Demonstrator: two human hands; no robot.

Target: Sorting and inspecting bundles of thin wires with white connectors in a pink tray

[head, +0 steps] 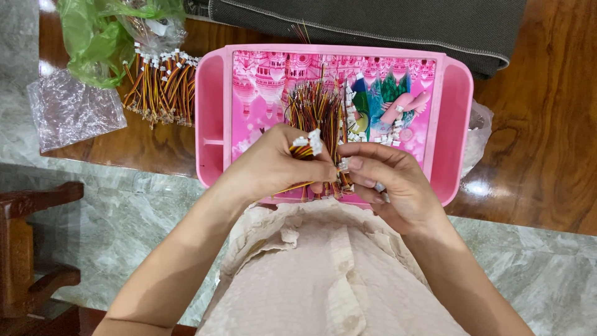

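Note:
My left hand [280,163] grips a small bunch of thin red, yellow and black wires with white plastic connectors [309,144] at their ends. My right hand [388,180] pinches one white connector [343,165] on a wire between thumb and forefinger, touching the left hand. Both hands hover over the near edge of a pink plastic tray [457,112] with a cartoon picture on its floor. A loose heap of the same wires [317,106] lies in the tray, with small white connectors [379,138] scattered to its right.
A finished pile of wired connectors [160,87] lies on the wooden table [541,149] left of the tray, beside a green plastic bag [93,37] and a clear bag [71,109]. A dark grey cloth [373,22] lies behind the tray. A wooden chair [31,249] stands at lower left.

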